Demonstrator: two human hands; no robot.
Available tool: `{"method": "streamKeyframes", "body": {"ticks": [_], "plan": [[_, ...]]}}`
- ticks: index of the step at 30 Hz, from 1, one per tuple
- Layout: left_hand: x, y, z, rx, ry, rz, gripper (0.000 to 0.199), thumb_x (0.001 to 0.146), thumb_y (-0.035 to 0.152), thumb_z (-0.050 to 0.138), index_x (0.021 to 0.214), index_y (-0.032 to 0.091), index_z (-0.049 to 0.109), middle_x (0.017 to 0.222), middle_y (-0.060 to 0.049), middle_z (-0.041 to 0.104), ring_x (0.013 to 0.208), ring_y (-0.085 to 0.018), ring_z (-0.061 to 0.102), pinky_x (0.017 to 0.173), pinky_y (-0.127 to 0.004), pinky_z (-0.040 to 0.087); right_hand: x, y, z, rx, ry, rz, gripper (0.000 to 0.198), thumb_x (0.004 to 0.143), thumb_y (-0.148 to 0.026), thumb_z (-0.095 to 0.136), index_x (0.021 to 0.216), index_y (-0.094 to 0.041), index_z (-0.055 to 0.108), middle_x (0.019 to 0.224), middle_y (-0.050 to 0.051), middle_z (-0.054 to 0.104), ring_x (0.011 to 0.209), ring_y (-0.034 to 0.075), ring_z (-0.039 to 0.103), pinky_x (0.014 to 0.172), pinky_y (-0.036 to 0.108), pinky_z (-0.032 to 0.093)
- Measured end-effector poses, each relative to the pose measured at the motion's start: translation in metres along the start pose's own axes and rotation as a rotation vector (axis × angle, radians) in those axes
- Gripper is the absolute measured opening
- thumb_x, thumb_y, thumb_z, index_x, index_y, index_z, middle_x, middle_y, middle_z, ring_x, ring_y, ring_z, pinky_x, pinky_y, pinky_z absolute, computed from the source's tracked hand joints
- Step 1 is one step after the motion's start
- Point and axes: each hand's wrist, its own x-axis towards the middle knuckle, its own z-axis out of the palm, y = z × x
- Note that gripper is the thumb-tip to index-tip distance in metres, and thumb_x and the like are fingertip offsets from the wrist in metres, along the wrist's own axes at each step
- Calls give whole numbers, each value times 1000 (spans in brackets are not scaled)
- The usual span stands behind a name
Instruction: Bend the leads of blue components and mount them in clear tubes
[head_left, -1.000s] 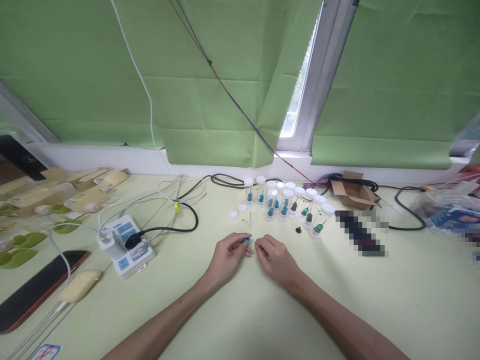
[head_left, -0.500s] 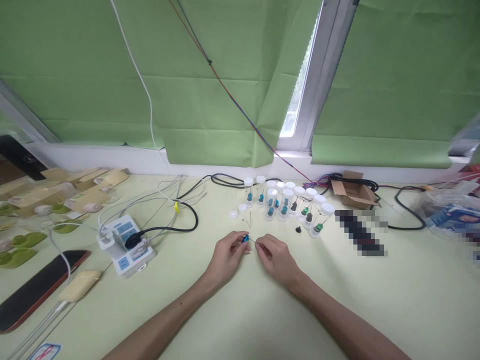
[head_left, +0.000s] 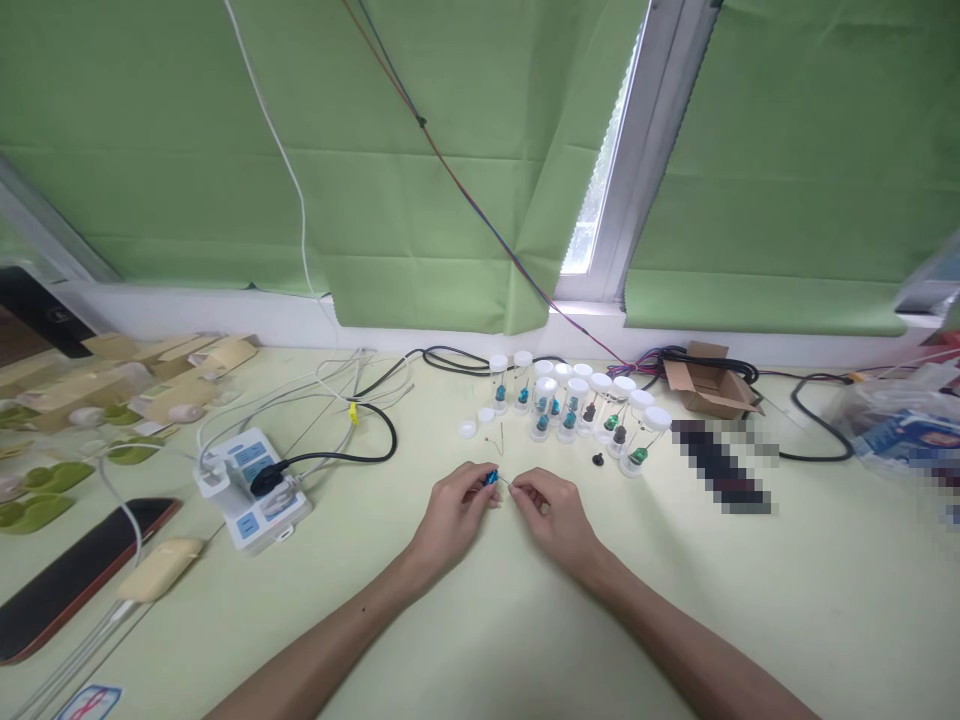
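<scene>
right now the left hand [head_left: 454, 510] and the right hand [head_left: 551, 512] meet low at the centre of the pale yellow-green table [head_left: 750, 620], fingertips almost touching. the left hand's thumb and forefinger are pinched on a small blue component [head_left: 491, 479], the other fingers curled in. a thin wire lead [head_left: 504, 484] runs from that blue piece toward 3 o'clock, and the right hand's fingertips close on its far end; the lead is too fine to say exactly how it is gripped. both forearms come in from 6 o'clock.

just off at 12 o'clock from the hands stands a cluster of clear vials [head_left: 577, 405] with white caps, each with a small blue, green or dark piece inside. at the cluster's 9 o'clock edge two loose white caps [head_left: 476, 422] lie on the table, with a bent wire piece [head_left: 499, 437] beside them. a small black part [head_left: 598, 460] lies at the cluster's 6 o'clock side.

toward 9 o'clock from the hands a white power strip [head_left: 251, 490] holds a black plug, with grey and black cables looping away. farther toward 9 o'clock lie a dark phone [head_left: 75, 575] and tan boxes [head_left: 165, 375]. at 2 o'clock sits an open cardboard box [head_left: 705, 385]. green blinds [head_left: 450, 160] hang along the back.
</scene>
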Motion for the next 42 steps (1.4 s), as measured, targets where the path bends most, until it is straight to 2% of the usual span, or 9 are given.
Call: {"method": "streamKeyframes", "body": {"ticks": [5,11,19,22,26,31,35,39,42], "plan": [[0,5,-1,50,-7,39,24,89,31,52,105,23,68,85,-5,62,69,-17,61,65,-28,51,0,1,-1,-26,-15,-37,15,93,-17,47,85,-19,60,75,3,60,63,15,54,58,27,44],[0,5,1,-19,-2,-18,22,86,34,56,97,22,71,79,-4,61,63,-16,60,62,-28,51,-1,5,-3,-126,-73,-147,19,95,-15,41,93,-19,60,80,5,57,69,16,55,65,28,47],[1,-3,0,-28,-16,-54,22,85,34,57,97,21,70,81,-4,64,61,-16,62,60,-29,52,3,3,-9,-394,-140,-265,29,93,-6,34,86,-18,59,75,4,51,67,17,49,59,26,41],[1,-5,0,-6,-25,-48,21,86,33,56,98,21,69,81,-4,64,60,-16,62,60,-29,52,3,3,-10,-416,-153,-265,29,92,-4,34,86,-18,59,75,5,52,68,17,49,59,26,41],[1,-7,0,22,-32,-33,21,87,31,54,99,21,68,83,-4,64,62,-16,63,62,-30,52,1,6,-7,-280,-137,-193,24,96,-13,38,89,-19,60,77,5,53,68,17,52,62,27,44],[1,-7,-1,-3,-45,-30,22,88,32,54,100,20,67,86,-5,64,64,-16,64,63,-30,54,0,8,-1,-53,-45,-85,16,94,-17,46,91,-19,61,82,5,61,73,17,58,67,29,47],[1,-7,-2,-9,-50,-25,23,88,31,53,102,19,67,86,-5,65,64,-16,64,63,-29,54,1,4,1,130,17,105,9,89,-21,55,92,-17,63,74,3,62,64,15,57,60,26,46],[1,-10,-1,-34,-47,-51,23,87,30,55,102,16,66,86,-6,66,65,-16,65,64,-30,55,2,0,3,375,26,296,14,85,-29,60,91,-16,64,65,-1,56,56,11,51,52,23,42],[1,-15,1,-117,-54,-112,25,86,31,58,103,14,64,79,-6,68,66,-18,66,67,-33,57,3,-2,3,534,3,402,18,82,-33,64,85,-15,66,59,-3,53,48,9,46,46,22,37]]}}
